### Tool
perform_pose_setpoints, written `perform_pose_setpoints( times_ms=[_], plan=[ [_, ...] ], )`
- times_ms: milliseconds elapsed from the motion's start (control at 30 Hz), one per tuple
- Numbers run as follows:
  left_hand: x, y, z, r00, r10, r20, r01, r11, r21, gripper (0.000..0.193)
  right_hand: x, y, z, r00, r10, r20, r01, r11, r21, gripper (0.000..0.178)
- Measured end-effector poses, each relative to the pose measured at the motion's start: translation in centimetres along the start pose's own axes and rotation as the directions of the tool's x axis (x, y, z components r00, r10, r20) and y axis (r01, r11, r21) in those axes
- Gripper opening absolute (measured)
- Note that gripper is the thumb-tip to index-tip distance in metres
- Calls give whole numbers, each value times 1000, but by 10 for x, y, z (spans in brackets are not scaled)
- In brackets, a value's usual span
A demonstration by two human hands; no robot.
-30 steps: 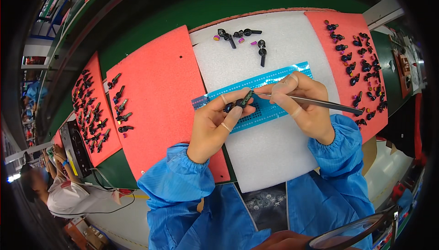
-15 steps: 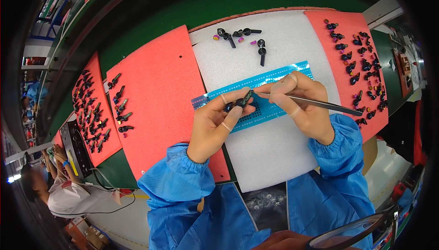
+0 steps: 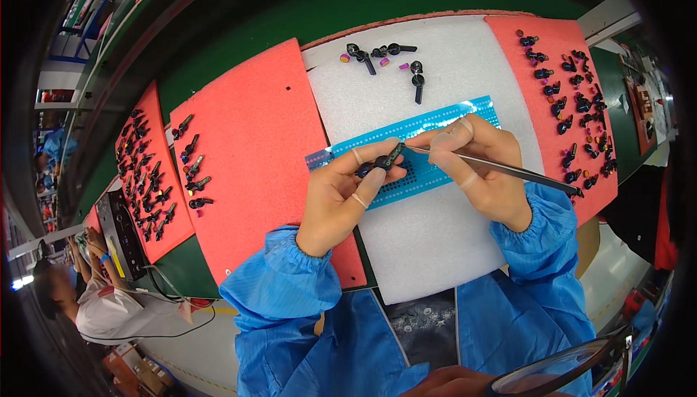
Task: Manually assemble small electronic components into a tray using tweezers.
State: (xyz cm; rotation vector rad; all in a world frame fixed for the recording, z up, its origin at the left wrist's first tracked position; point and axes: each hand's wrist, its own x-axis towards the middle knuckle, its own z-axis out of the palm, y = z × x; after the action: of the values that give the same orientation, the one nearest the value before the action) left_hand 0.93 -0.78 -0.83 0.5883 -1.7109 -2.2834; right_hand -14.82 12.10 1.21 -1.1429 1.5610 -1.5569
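My left hand (image 3: 332,197) pinches a small black earbud-like part (image 3: 389,160) between thumb and fingers, its stem pointing up to the right. A greenish inner side shows along that stem. In my right hand (image 3: 483,168) is a pair of metal tweezers (image 3: 519,172), gripped near the front. Their tip meets or nearly meets the upper end of the stem; I cannot tell whether they hold anything. Translucent finger covers sit on several of my fingers. Under both hands lies a blue perforated strip (image 3: 438,175), on a white foam sheet (image 3: 435,244).
Beyond the strip lie several black earbud-like parts (image 3: 417,81) and small purple pieces (image 3: 404,66). Red foam sheets on the left (image 3: 250,150) and right (image 3: 534,103) carry rows of similar parts. A person in white (image 3: 120,302) works at far left beside a black box (image 3: 123,233).
The rear end of the tweezers has swung slightly downward, while their tip stays at the stem. My left hand and the earbud-like part are almost still.
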Motion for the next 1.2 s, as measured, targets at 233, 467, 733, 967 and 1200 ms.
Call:
perform_pose_setpoints(
  times_ms=[233, 467, 733, 967, 1200],
  plan=[
    [1, 2, -1, 1000, 8, -20, -8, 1000, 7, 32, 3, -2, -5, 995, 75, -66, -66, 989, 132, 10],
    [2, 5, 1, 994, 67, -84, -66, 998, 23, 32, 3, 16, -3, 941, 331, 66, -327, 943, -67, 10],
    [1, 5, 1, 995, 65, -78, -60, 996, 61, 31, 4, 20, 0, 931, 363, 32, -364, 931, 23, 11],
    [0, 4, 1, 994, 66, -85, -64, 998, 17, 31, 4, 19, -1, 916, 399, 38, -401, 914, 60, 12],
    [1, 3, -1, 995, 48, -92, -48, 999, 5, 30, 7, 12, -2, 873, 488, 14, -480, 852, 210, 12]
  ],
)
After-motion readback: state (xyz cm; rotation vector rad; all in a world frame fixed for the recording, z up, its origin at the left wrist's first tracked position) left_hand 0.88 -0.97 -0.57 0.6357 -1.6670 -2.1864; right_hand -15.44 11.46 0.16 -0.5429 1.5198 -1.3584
